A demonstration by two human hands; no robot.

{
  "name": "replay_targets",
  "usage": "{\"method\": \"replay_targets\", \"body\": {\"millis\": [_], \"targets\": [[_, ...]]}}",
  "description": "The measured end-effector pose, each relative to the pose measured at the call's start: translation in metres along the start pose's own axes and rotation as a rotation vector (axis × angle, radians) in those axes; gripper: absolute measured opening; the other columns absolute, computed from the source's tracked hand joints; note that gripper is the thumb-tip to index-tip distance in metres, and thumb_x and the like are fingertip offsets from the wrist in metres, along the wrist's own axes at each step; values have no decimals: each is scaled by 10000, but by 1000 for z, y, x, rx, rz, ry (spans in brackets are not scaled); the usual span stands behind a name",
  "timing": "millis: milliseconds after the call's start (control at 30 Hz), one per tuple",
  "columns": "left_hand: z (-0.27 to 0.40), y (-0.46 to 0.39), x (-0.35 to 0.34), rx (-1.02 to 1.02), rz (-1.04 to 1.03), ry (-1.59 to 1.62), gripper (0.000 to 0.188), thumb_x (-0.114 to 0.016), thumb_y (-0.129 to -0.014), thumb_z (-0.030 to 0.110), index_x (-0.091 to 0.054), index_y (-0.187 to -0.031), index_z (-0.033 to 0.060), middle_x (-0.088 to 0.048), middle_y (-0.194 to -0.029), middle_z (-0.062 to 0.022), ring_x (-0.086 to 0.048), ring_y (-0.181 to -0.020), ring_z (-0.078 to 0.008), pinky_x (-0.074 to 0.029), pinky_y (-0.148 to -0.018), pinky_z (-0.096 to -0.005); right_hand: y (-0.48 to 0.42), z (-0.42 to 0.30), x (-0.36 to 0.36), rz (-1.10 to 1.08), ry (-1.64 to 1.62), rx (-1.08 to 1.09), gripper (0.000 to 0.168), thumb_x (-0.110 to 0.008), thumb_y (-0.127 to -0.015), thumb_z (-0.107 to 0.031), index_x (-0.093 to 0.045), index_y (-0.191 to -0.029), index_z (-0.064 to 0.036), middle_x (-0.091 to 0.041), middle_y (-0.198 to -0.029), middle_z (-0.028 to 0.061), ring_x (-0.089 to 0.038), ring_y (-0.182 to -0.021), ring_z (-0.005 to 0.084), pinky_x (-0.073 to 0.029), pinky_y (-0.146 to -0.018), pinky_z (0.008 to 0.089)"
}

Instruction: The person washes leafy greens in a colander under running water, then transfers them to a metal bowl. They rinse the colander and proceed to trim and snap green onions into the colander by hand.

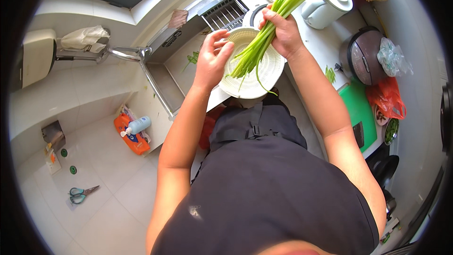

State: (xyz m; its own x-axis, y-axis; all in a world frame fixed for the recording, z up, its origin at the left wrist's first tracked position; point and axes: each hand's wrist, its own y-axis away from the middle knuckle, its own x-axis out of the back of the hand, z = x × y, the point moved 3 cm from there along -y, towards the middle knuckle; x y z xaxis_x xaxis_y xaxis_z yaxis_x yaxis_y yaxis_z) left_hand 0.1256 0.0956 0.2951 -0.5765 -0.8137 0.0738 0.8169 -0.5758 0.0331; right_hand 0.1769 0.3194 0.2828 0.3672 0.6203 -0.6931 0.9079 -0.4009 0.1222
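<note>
My right hand (283, 32) is closed around a bundle of long green stalks (263, 40), which look like a leafy vegetable's stems. The bundle slants over a white plastic colander basket (272, 72), its thin green ends hanging above the bowl and one stalk reaching past the rim. At the basket's left side, my left hand (213, 58) is raised with fingers apart and slightly curled, holding nothing. A green leaf (193, 57) lies in the steel sink (159, 74) left of that hand.
A metal rack (224, 12) spans the sink's far end; a faucet (124, 55) is at its left. On the right counter stand a white electric kettle (327, 5), a rice cooker (362, 56) and a green cutting board (357, 106) with a knife blade (358, 134).
</note>
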Motion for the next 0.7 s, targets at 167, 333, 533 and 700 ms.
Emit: {"method": "replay_targets", "body": {"millis": [167,333,533,700], "targets": [[11,-19,-20,-42,-80,-78,846,-814,-875,402,-424,-1513,7,-514,-1477,-183,-571,-1279,-287,-483,-1060,-412,8,28,-20,-49,273,-3,271,-770,-921,-108,-595,-1108,-19,-663,-958,44,-669,-839,131,-553,-749,273],[27,-39,-30,85,-174,50,756,-872,-840,253,-498,-1452,16,-681,-1224,-84,-637,-1070,-132,-517,-975,-324,13,49,-37,-260,721,242,274,-710,-916,-97,-617,-1169,-45,-686,-1031,48,-667,-947,169,-548,-830,318],[21,-46,-25,19,-128,87,325,-805,-816,125,-698,-1098,1,-724,-1114,-91,-680,-1002,-146,-539,-902,-316,26,55,-49,-304,1047,230,461,-706,-861,-75,-592,-1308,-64,-680,-1180,140,-664,-1125,291,-521,-973,396],[13,-49,-25,15,-37,272,179,-712,-837,14,-682,-1014,15,-711,-1089,-101,-689,-1058,-186,-541,-960,-346,29,38,-16,-237,1007,145,599,-657,-831,-160,-540,-1397,-3,-584,-1353,200,-557,-1302,287,-401,-1141,388]]}}
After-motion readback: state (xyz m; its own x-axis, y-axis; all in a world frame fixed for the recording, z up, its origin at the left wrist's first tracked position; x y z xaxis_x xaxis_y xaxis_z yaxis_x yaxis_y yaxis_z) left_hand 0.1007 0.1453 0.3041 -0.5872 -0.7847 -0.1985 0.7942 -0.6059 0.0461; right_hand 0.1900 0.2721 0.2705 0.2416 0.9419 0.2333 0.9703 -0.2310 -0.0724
